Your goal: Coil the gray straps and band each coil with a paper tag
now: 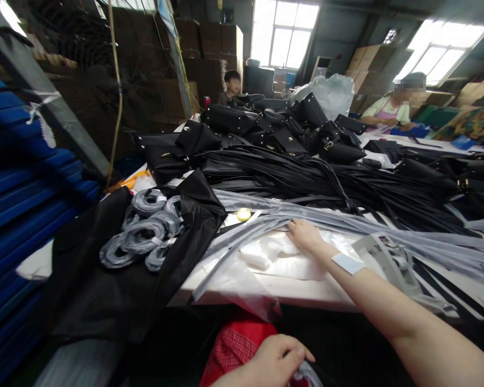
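Left grip (280,357) holds a grey coil (307,373); right grip (305,235) touches grey strips (233,240).

Grey strips (339,219), coils (137,247); black straps (258,169); red checked cloth (234,346); yellow disc (244,214); blue stack (24,199).

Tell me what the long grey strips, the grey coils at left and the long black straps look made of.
Grey strips: probably thin plastic, satin, as they look slightly see-through. Grey coils: likely plastic too, shiny, with bright highlights. Black straps: leather or imitation leather, smooth, showing a soft sheen.
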